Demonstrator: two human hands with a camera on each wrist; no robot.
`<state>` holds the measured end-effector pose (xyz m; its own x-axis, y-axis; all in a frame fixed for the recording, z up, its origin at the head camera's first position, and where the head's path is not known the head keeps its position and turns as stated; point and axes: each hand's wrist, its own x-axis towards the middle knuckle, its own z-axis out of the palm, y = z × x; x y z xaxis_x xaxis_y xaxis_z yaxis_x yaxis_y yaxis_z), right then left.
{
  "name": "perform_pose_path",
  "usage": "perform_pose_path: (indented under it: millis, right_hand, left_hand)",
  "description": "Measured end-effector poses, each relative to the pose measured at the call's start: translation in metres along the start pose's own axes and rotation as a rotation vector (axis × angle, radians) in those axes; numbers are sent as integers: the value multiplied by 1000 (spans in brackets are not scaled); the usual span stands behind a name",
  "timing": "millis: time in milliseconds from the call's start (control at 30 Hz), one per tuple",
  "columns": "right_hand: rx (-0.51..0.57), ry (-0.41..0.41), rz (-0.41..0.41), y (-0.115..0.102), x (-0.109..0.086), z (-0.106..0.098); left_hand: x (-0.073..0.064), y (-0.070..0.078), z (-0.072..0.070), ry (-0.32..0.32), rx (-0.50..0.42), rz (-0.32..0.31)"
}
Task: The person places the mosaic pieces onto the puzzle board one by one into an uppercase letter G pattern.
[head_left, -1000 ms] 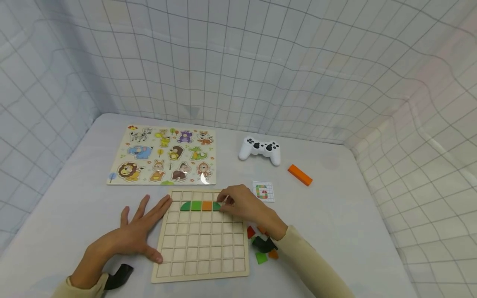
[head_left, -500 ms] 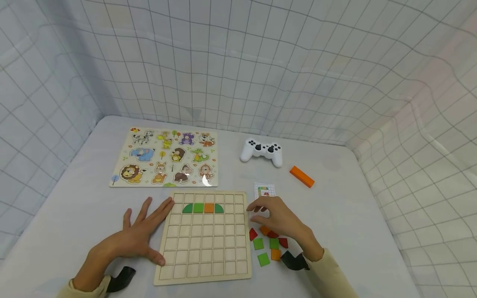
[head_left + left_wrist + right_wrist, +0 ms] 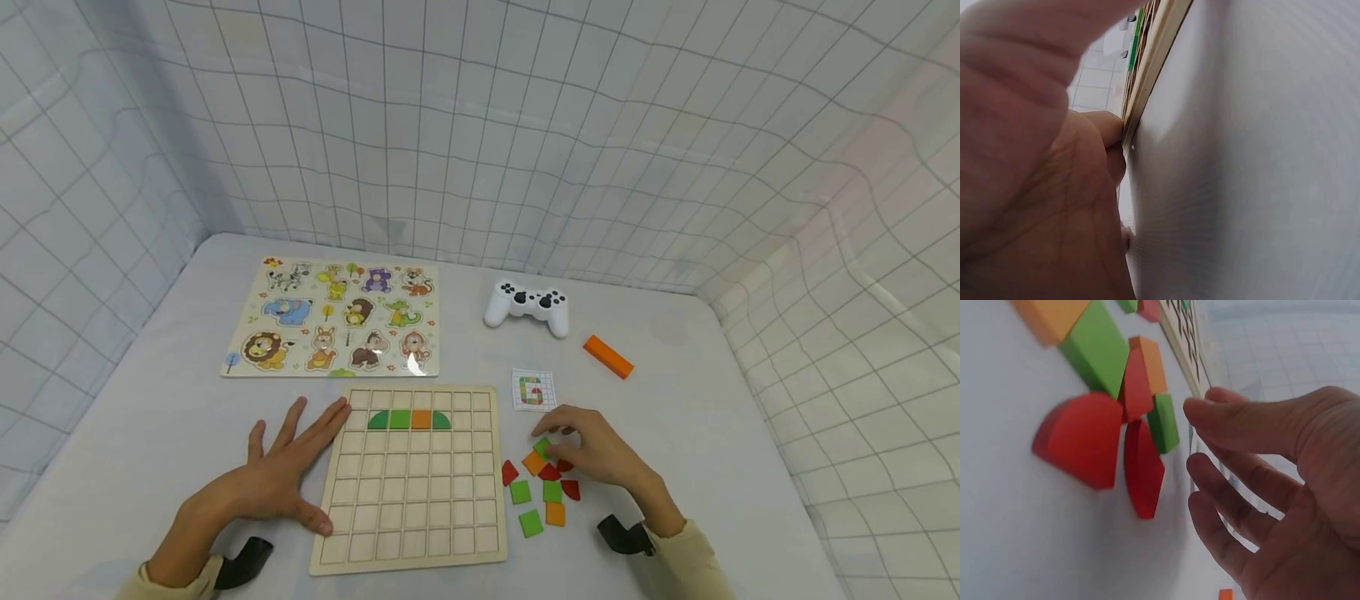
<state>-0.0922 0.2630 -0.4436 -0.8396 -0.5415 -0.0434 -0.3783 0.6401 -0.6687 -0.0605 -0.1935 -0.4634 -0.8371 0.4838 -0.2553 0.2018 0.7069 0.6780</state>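
A wooden grid board point(image 3: 417, 479) lies on the table. In its second row sit a dark green rounded tile point(image 3: 378, 420), a green square tile point(image 3: 400, 419), an orange square tile point(image 3: 422, 419) and another dark green rounded tile point(image 3: 441, 420). My left hand point(image 3: 273, 479) lies with fingers spread, fingertips and thumb touching the board's left edge. Right of the board, my right hand point(image 3: 596, 446) hovers over loose tiles, nearest a green tile point(image 3: 1164, 423). Its thumb and fingers are bent but apart, holding nothing. Red quarter-round tiles point(image 3: 1085, 437) lie below it in the right wrist view.
A pattern card point(image 3: 534, 390) showing a G-like figure lies beyond the right hand. Farther back are an animal puzzle board point(image 3: 341, 321), a white game controller point(image 3: 527, 307) and an orange block point(image 3: 608, 357). Grid-lined cloth walls point(image 3: 450, 150) enclose the table.
My right hand has let go of the dark green rounded tile on the board and moved right, over the loose tiles. The left hand stays in place against the board.
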Motion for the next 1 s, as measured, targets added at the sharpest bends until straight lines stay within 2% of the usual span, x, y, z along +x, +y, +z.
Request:
perform_pose_path:
  millis: [200, 367, 633, 1000]
  right_hand:
    - [62, -80, 74, 10, -2, -1]
    - [77, -115, 41, 17, 1, -1]
    - [57, -95, -22, 24, 5, 1]
    - [32, -86, 12, 21, 9, 3]
  left_hand:
    - [1, 0, -1, -2, -6, 15]
    - [0, -1, 0, 1, -3, 4]
    - [0, -2, 2, 8, -2, 2]
    - [-1, 1, 1, 8, -11, -6]
